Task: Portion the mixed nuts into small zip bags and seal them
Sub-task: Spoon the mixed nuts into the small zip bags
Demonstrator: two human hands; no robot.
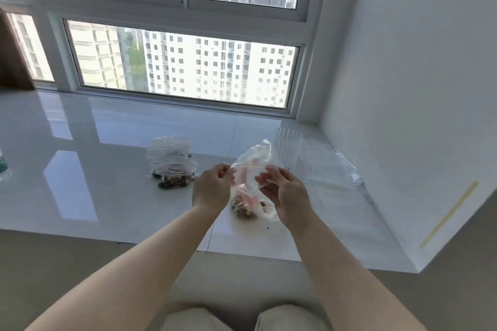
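Pinching the thin, floppy zip bag [251, 183] by its red-lined zip strip, left hand [211, 187] at 9 o'clock, right hand [285, 191] at 3, looks smartest, since nuts [243, 208] weigh its bottom onto the tabletop [107, 169] and that film's probably slippery.

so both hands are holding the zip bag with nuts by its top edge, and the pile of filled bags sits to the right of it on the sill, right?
Not quite. The head view shows the pile of filled bags to the left of the held zip bag, not the right. The rest holds: the left hand and right hand both pinch its top edge, nuts in the bottom, over the sill.
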